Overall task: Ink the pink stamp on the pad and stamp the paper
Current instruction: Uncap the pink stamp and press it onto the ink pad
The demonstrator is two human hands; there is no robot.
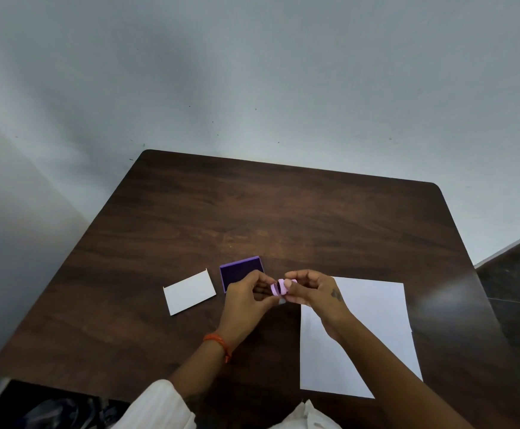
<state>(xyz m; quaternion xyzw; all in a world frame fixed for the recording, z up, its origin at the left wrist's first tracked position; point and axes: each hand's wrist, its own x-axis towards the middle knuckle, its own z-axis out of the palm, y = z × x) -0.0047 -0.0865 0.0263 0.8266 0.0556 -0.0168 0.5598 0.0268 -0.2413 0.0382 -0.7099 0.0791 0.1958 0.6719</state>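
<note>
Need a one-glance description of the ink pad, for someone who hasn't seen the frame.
On the dark wooden table, look just beyond the person's left hand, left of the big white paper. The ink pad is the small open square there, with a lilac rim and a deep purple face; the white card to its left is plain.

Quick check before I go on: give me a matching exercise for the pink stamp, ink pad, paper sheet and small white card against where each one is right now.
Things:
1. pink stamp
2. ink pad
3. paper sheet
4. white card

Places:
A. flat on the table, furthest left
B. held up between both hands
C. flat on the table, under the right forearm
D. open on the table, partly behind the left hand

Pairs: 1-B, 2-D, 3-C, 4-A
</note>
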